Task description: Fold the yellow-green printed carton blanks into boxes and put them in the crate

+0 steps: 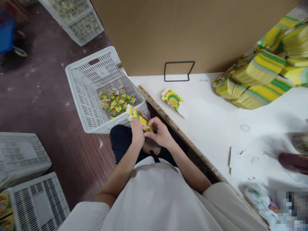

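Above my lap, my left hand (pixel 137 129) is closed round a small yellow and green carton (pixel 140 119), its white end pointing up and left. My right hand (pixel 158 130) pinches the carton's lower right end between thumb and fingers. Just beyond my hands stands a white plastic crate (pixel 77 96) with several small yellow and green cartons (pixel 116 102) lying loose on its bottom. On the white table to the right lies a flat, unfolded yellow carton (pixel 172 99).
Bundled stacks of flat yellow cartons (pixel 260 77) lie at the table's back right. A black wire stand (pixel 179 71) leans by a large brown cardboard sheet (pixel 192 32). White crates (pixel 39 199) stand at the left; filled ones (pixel 83 29) are behind. A rubber band (pixel 244 128) lies on the table.
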`<state>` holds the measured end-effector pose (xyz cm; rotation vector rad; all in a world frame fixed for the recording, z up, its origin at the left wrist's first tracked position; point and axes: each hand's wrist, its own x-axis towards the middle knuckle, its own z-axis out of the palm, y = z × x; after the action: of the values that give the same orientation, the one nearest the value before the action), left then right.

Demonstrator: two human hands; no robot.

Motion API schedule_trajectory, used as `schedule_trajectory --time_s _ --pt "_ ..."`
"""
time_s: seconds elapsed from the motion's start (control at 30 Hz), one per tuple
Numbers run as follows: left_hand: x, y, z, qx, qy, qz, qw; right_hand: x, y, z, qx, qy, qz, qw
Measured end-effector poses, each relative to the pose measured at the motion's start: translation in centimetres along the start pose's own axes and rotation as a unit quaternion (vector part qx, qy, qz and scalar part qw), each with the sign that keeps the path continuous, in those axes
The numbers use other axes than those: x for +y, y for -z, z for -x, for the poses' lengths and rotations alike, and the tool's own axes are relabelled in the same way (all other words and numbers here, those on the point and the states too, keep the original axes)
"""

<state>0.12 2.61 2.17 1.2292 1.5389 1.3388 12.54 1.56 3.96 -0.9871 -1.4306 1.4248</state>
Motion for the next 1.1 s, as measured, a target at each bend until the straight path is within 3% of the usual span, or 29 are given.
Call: schedule_trajectory --time_s 0.13,0.23,0.37,0.43,0.5,0.57,0.6,0.67,0.73,0.77,0.83,0.93,1.0,1.1 --pt "-0.3 -0.2 0.6 0.012 0.018 0.067 0.998 1.0 1.8 -0.3 0.058 -0.025 -0.024 0.998" --pt "0.3 0.3 0.7 0.005 0.032 0.082 0.996 1.0 2.8 0.0 0.065 -0.02 0.039 0.997" --pt "1.4 2.7 -0.5 -0.014 0.0 0.098 0.995 -0.2 4.5 0.2 0.098 0.074 0.199 0.972" --pt "2.3 4.1 -1.2 -0.06 -0.056 0.07 0.994 -1.0 5.0 0.2 0.086 0.138 0.299 0.94" --pt "3.1 5.0 -1.5 -0.164 -0.089 -0.019 0.982 -1.6 5.0 0.2 0.039 0.195 0.367 0.909" --pt "3.7 5.0 -1.3 -0.26 -0.074 -0.127 0.954 -1.8 4.6 0.3 0.009 0.227 0.39 0.892" --pt "3.8 4.7 -1.0 -0.279 -0.058 -0.17 0.943 -1.7 4.4 0.4 0.021 0.227 0.386 0.894" --pt "3.8 3.9 -0.2 -0.265 -0.034 -0.224 0.937 -1.3 3.9 0.5 0.094 0.199 0.335 0.916" --pt "3.5 2.9 0.7 -0.222 -0.03 -0.25 0.942 -0.7 3.4 0.6 0.166 0.147 0.214 0.951" --pt "3.2 2.5 1.1 -0.21 -0.036 -0.257 0.943 -0.4 3.2 0.6 0.174 0.111 0.137 0.969" --pt "2.8 1.8 1.8 -0.201 -0.061 -0.254 0.944 0.0 2.7 0.4 0.142 0.022 -0.008 0.99" --pt "2.5 1.4 2.1 -0.203 -0.119 -0.238 0.942 0.0 2.1 0.1 0.084 -0.09 -0.127 0.984" --pt "2.5 1.4 2.1 -0.206 -0.145 -0.243 0.937 -0.3 2.0 0.0 0.074 -0.101 -0.141 0.982" --pt "2.6 1.7 1.9 -0.207 -0.155 -0.246 0.934 -0.8 2.3 0.2 0.045 -0.064 -0.116 0.99"
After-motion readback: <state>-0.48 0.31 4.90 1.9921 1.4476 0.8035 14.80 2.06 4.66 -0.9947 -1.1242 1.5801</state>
